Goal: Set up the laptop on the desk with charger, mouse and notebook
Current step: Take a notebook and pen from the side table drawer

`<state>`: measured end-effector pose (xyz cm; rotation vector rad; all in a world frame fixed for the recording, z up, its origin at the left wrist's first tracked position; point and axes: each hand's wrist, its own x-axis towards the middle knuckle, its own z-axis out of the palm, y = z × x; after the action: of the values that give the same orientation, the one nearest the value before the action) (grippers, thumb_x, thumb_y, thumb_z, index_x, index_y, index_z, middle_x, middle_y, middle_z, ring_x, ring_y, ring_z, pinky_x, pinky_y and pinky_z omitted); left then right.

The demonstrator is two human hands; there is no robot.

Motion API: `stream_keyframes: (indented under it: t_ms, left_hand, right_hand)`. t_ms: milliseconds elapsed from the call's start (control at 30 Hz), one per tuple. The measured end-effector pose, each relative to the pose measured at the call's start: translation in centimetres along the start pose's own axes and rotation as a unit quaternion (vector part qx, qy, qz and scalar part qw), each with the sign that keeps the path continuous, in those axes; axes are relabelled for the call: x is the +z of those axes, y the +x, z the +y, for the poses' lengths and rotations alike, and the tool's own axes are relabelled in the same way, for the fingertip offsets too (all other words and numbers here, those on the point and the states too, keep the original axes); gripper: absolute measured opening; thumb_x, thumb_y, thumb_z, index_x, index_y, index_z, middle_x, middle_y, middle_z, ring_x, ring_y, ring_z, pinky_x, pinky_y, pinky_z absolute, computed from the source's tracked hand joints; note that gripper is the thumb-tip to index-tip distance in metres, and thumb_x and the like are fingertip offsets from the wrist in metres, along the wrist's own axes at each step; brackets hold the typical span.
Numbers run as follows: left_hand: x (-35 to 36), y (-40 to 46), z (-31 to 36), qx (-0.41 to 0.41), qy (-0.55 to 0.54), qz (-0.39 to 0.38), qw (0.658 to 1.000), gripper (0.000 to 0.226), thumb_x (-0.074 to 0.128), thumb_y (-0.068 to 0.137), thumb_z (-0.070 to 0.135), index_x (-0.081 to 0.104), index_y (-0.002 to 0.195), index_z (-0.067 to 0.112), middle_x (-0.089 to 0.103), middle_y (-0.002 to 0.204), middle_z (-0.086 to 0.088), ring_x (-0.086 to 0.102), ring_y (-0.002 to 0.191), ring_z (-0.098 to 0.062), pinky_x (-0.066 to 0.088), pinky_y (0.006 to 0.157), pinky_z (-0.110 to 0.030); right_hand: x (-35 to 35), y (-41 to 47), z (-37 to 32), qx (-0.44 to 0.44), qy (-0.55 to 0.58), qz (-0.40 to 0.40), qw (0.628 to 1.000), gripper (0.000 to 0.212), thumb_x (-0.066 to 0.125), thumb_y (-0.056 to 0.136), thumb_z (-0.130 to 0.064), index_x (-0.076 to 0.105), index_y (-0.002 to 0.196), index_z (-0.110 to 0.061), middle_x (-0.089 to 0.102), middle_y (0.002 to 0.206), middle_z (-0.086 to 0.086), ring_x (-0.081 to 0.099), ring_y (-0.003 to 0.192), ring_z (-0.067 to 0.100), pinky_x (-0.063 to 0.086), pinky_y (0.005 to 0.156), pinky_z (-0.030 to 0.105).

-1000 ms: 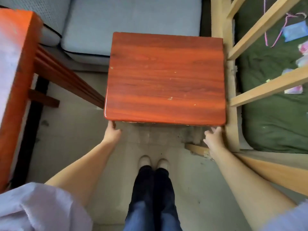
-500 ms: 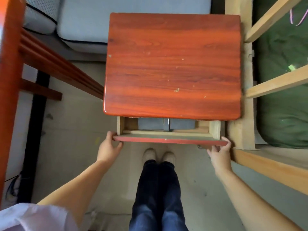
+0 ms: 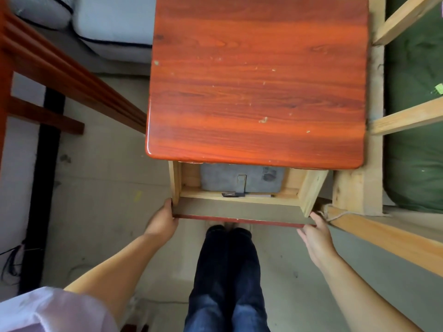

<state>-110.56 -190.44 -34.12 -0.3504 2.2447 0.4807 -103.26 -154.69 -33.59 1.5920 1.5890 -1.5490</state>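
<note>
A small red-brown wooden desk (image 3: 256, 80) stands in front of me with a bare top. Its drawer (image 3: 239, 209) is pulled out toward me. My left hand (image 3: 163, 221) grips the left end of the drawer front. My right hand (image 3: 316, 233) rests against the right end, fingers fairly straight. Inside the drawer lies a grey flat laptop or sleeve (image 3: 242, 179), partly under the desk top. A dark pen-like item (image 3: 244, 195) lies along the drawer's front wall. No charger, mouse or notebook shows.
A pale wooden bed frame (image 3: 359, 188) with a green mattress (image 3: 417, 140) stands close on the right. A red wooden table (image 3: 60, 75) stands at left, a grey sofa (image 3: 112, 27) behind. My legs (image 3: 227, 271) are below the drawer. Cables (image 3: 12, 264) lie at far left.
Both hands have pulled the drawer out from under the desk top, farther than half a second ago. The grey item inside is now visible. My view has moved closer.
</note>
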Motion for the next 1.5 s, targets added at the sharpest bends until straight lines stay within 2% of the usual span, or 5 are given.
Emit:
stream_keyframes:
  t_ms: [200, 667, 1067, 1300, 1500]
  left_hand:
    - [-0.9, -2.0, 5.3, -0.049, -0.006, 0.172, 0.984, 0.042, 0.058, 0.079, 0.011, 0.042, 0.117, 0.001, 0.048, 0.117, -0.020, 0.047, 0.113, -0.038, 0.043, 0.087, -0.047]
    - [0.9, 6.6, 10.3, -0.020, -0.312, 0.105, 0.944, 0.039, 0.057, 0.083, 0.015, 0.050, 0.121, 0.012, 0.064, 0.113, -0.012, 0.059, 0.107, -0.030, 0.047, 0.088, -0.032]
    - [-1.6, 2.2, 11.0, 0.070, -0.399, -0.186, 0.895, 0.044, 0.069, 0.083, 0.028, 0.054, 0.122, 0.015, 0.063, 0.125, -0.008, 0.062, 0.109, -0.019, 0.050, 0.094, -0.034]
    - [-4.3, -3.7, 9.7, 0.075, -0.402, -0.278, 0.869, 0.023, 0.059, 0.091, 0.018, 0.057, 0.114, 0.020, 0.070, 0.107, 0.004, 0.070, 0.090, -0.006, 0.056, 0.065, -0.018]
    - [-5.4, -7.3, 7.8, 0.209, 0.036, -0.265, 0.941, 0.015, 0.061, 0.083, 0.032, 0.062, 0.090, 0.018, 0.069, 0.090, 0.001, 0.064, 0.084, -0.017, 0.050, 0.073, -0.030]
  right_hand:
    - [4.7, -3.7, -3.9, -0.259, -0.414, 0.167, 0.857, 0.053, 0.053, 0.082, -0.005, 0.040, 0.133, -0.003, 0.039, 0.141, 0.022, 0.038, 0.128, 0.038, 0.037, 0.102, 0.047]
    - [12.6, 1.6, -3.7, -0.405, -0.687, -0.092, 0.596, 0.032, 0.051, 0.087, -0.008, 0.049, 0.119, -0.016, 0.053, 0.119, 0.005, 0.044, 0.117, 0.025, 0.033, 0.097, 0.039]
    - [3.5, -4.5, -2.4, -0.315, -0.283, 0.086, 0.902, 0.018, 0.055, 0.087, -0.015, 0.045, 0.074, -0.019, 0.050, 0.060, -0.006, 0.046, 0.055, 0.014, 0.035, 0.050, 0.025]
    - [-1.2, -5.5, 0.4, -0.173, -0.286, 0.159, 0.929, 0.049, 0.052, 0.092, -0.028, 0.038, 0.046, -0.019, 0.045, 0.045, 0.001, 0.045, 0.046, 0.017, 0.029, 0.044, 0.024]
    - [0.1, -4.8, 1.3, -0.005, -0.150, 0.072, 0.986, 0.023, 0.043, 0.094, -0.013, 0.063, 0.093, -0.001, 0.072, 0.082, 0.014, 0.064, 0.070, 0.031, 0.046, 0.057, 0.031]
